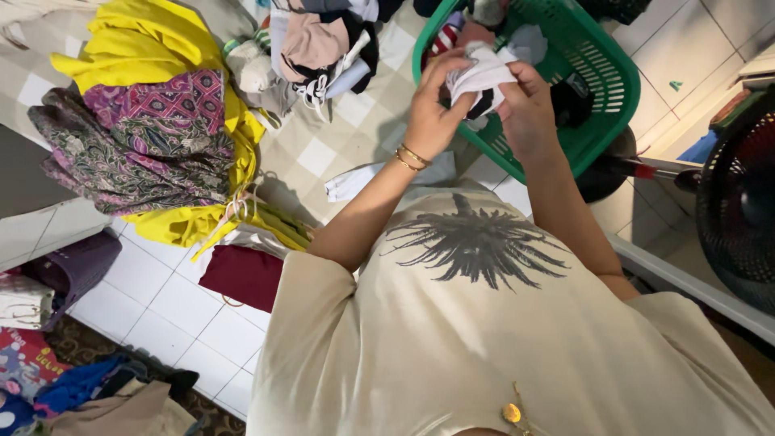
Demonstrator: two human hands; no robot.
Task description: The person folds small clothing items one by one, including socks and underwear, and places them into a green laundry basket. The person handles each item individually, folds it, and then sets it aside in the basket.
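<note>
My left hand (432, 113), with gold bangles at the wrist, and my right hand (529, 113) both grip a small white garment with a black part (480, 77). They hold it bunched between the fingers, just above the near rim of a green plastic laundry basket (601, 73). More crumpled clothes lie inside the basket. My beige shirt with a dark print fills the lower part of the view.
On the tiled floor to the left lies a heap of yellow cloth (145, 36) with paisley fabric (137, 145) on top. A maroon folded piece (242, 274), a white cloth (355, 182) and a pile of small garments (319, 48) are nearby. A black fan (739, 202) stands at the right.
</note>
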